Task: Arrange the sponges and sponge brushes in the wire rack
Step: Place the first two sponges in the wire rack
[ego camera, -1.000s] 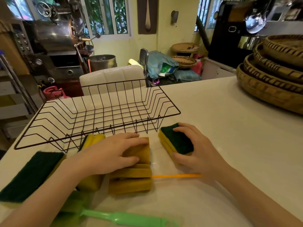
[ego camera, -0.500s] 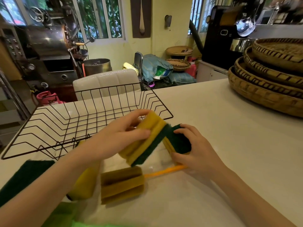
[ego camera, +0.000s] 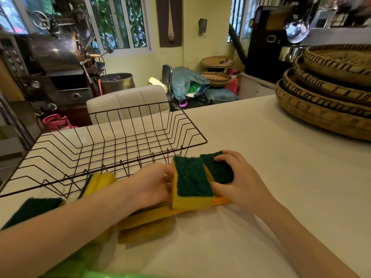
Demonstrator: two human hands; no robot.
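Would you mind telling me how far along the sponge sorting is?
Nothing is placed yet: the wire rack holds nothing. In hand: the left hand holds one sponge, the right hand grips another. Left: these, the sponges by the rack and at far left, and the sponge brush.

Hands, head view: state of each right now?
Left hand: closed on the upright sponge.
Right hand: gripping the second sponge on the table.
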